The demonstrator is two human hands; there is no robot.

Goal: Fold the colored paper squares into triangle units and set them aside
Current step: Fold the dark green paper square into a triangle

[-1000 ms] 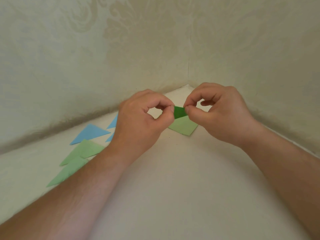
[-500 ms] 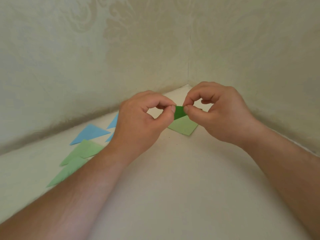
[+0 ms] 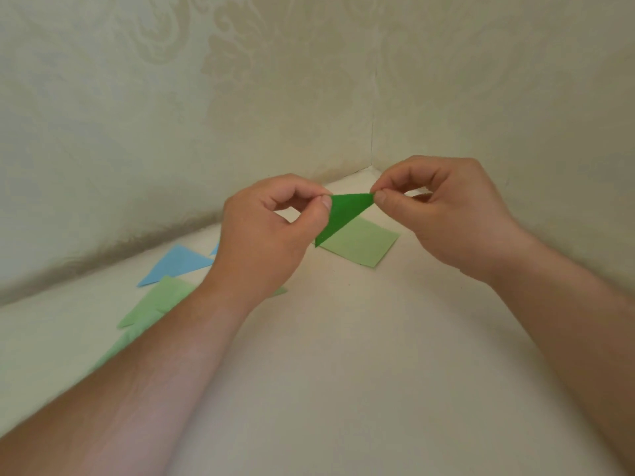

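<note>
since half a second back your hands have drawn apart and the dark green paper [image 3: 343, 214] has opened from a small bunched wad into a clear triangle stretched between them.

your left hand [image 3: 271, 235] pinches its left corner between thumb and forefinger, the other fingers curled in; your right hand [image 3: 446, 214] pinches the right corner the same way. each grip is closed tight on paper, nothing else in it. the triangle hangs in the air above the bench [image 3: 343, 372], top edge running hand to hand, long slanted edge dropping to a point low and toward your left hand.

that matters for setting it aside, i'd judge: the finished pile lies to your left, with a blue triangle [image 3: 175, 264] and light green triangles [image 3: 161, 297] partly under your left forearm, so the left hand is the nearer carrier (the right would have to cross over). a light green square [image 3: 362, 242], unfolded, lies flat just below and behind the held piece, near your right hand.

the bench is a pale, matt surface meeting two cream walls [image 3: 171, 115] with a faint damask pattern in a corner straight ahead.
</note>
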